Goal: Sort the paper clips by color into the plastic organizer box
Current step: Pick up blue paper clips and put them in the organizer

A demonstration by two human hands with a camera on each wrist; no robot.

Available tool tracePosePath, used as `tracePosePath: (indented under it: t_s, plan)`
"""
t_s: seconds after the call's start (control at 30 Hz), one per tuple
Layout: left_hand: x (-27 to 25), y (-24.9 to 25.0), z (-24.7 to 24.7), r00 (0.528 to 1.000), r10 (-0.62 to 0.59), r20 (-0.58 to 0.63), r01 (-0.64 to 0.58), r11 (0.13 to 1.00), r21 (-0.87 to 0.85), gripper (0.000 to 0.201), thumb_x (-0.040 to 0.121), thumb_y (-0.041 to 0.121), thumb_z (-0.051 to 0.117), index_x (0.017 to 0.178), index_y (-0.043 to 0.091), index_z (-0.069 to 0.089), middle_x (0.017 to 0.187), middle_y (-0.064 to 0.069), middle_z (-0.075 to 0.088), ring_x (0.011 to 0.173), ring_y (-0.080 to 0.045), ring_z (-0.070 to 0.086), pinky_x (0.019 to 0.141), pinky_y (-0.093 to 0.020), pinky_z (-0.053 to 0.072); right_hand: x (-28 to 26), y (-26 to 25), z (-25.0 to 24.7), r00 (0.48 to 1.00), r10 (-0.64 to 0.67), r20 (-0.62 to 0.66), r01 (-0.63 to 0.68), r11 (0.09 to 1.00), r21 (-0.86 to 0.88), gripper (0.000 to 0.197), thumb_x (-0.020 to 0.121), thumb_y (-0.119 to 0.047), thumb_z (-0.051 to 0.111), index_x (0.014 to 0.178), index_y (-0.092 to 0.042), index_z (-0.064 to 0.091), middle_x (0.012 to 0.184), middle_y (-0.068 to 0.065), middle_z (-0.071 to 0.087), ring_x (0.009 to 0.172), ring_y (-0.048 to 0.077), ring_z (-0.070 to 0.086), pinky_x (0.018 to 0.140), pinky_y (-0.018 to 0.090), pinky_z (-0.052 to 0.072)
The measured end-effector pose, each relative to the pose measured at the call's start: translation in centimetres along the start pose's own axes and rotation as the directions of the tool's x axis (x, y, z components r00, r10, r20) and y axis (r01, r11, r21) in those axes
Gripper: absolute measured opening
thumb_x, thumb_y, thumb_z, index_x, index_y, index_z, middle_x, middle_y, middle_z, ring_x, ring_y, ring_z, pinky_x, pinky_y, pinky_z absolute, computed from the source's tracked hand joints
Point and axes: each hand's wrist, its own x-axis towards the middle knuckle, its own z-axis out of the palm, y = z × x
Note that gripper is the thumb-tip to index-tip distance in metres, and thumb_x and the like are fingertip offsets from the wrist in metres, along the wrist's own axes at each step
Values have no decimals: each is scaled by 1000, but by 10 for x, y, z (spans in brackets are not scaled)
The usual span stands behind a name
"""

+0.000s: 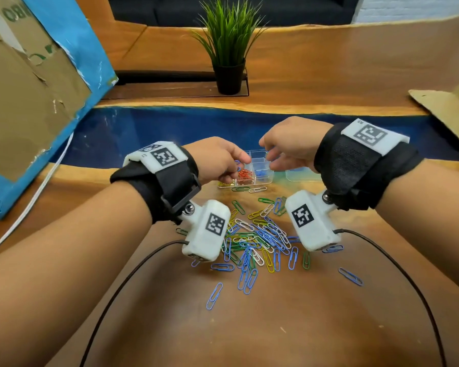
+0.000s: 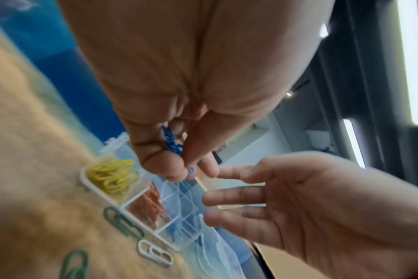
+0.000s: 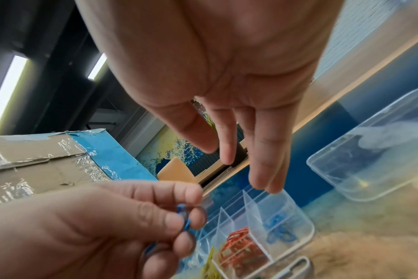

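A: Blue clips [image 2: 171,142] pinched in left hand [image 1: 217,160] fingers, above box [image 1: 268,178]. Right hand [image 1: 286,147] fingers apart, empty.
B: Risk: clips land in the red cell, since the hand hangs over it; blue cell lies right.

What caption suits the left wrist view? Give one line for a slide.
Left hand pinches blue paper clips above the plastic organizer box; the right hand hovers open beside it.

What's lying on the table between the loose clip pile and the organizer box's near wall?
In the head view, a green clip and a white clip lie just before the organizer box; bare wood separates them from the pile.
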Motion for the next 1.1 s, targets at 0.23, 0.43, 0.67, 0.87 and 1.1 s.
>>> tracePosePath:
  t_s: [0.23,0.43,0.67,0.87,1.1]
  plan:
    - [15,35,22,991,136,2,-118,851,512,27,86,-2,51,84,23,62,85,2,59,66,-13,53,64,-24,46,-6,12,-5,1000,-29,-7,28,999,-30,11,90,-9,49,101,-10,52,78,4,52,64,16,53,59,29,49]
    - [19,46,40,973,228,39,-181,643,744,34,87,-2,46,103,19,68,84,8,55,81,-13,53,64,-21,39,-17,26,-17,999,-36,-39,34,997,-65,17,91,-13,50,105,-9,58,92,9,57,65,15,53,59,27,49]
    - [17,40,30,961,276,23,-219,706,674,39,87,-2,43,104,25,66,106,4,67,99,-14,61,81,-25,47,-24,33,-22,999,3,-33,-8,990,-143,34,94,-13,46,123,4,54,76,5,49,60,16,47,53,21,44]
    - [3,23,12,948,319,-4,-220,664,715,16,86,17,56,93,24,69,80,12,59,80,-10,56,69,-22,40,-26,43,-19,991,-134,21,126,847,-516,19,86,-13,56,93,-9,73,68,1,64,59,15,59,72,28,55]
    - [-17,9,23,961,203,190,-270,522,809,5,80,28,68,83,24,70,63,14,55,61,-2,50,59,-22,41,-24,42,7,935,-267,234,325,384,-864,12,79,-26,68,89,-24,75,81,-1,66,82,19,62,69,26,50]
